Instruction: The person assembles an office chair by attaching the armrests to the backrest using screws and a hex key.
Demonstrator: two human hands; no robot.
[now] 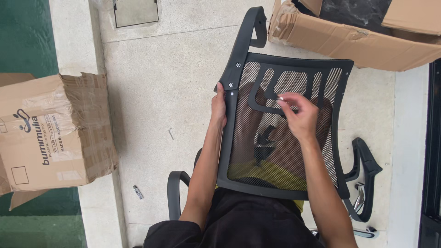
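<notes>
A black mesh chair backrest lies across my lap, its frame tilted away from me. My left hand grips the left edge of the frame, just below a black armrest fixed there with screws. My right hand hovers over the mesh near the lumbar bar and pinches a small pale piece, maybe a screw, between thumb and fingers. My legs show through the mesh.
A torn cardboard box stands at the left, another open box at the top right. A second black armrest lies on the floor at the right. A small hex key and a small dark item lie on the concrete.
</notes>
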